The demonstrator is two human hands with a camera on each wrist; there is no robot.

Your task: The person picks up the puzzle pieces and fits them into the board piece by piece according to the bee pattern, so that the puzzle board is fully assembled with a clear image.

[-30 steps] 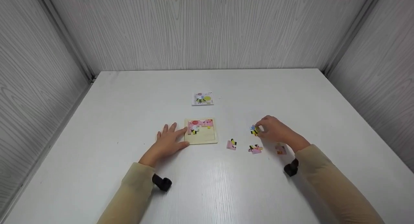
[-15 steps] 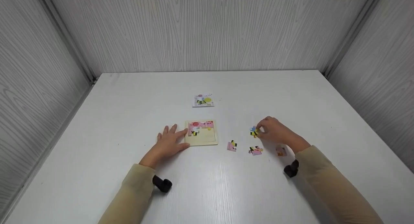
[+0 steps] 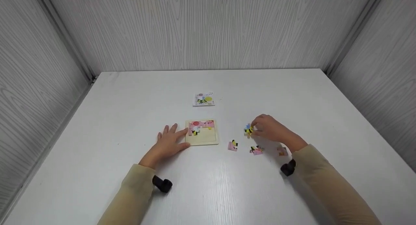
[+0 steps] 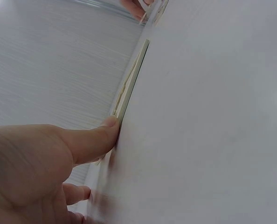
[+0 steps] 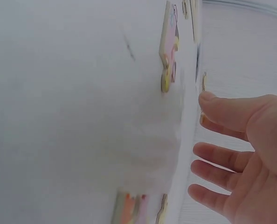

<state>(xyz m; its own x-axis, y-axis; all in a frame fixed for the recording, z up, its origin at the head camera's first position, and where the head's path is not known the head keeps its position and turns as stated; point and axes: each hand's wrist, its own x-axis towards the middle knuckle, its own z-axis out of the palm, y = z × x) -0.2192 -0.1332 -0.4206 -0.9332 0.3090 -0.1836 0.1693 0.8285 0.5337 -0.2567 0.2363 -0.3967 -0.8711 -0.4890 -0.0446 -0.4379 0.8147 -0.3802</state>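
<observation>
One square, pale-wood tray [image 3: 206,139], our left hand [image 3: 169,142] with fingers spread against its nine o'clock side, our right hand [image 3: 269,128] pinching a knobbed, striped puzzle piece [image 3: 248,130] at the tray's three o'clock.

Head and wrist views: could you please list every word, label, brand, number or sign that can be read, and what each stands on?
None can be read in any view.
Picture card: tiny marks near its upper right corner, too small to read.
Puzzle board: small printed marks at the top, too small to make out.
Puzzle piece in the right hand: no legible lettering.
</observation>
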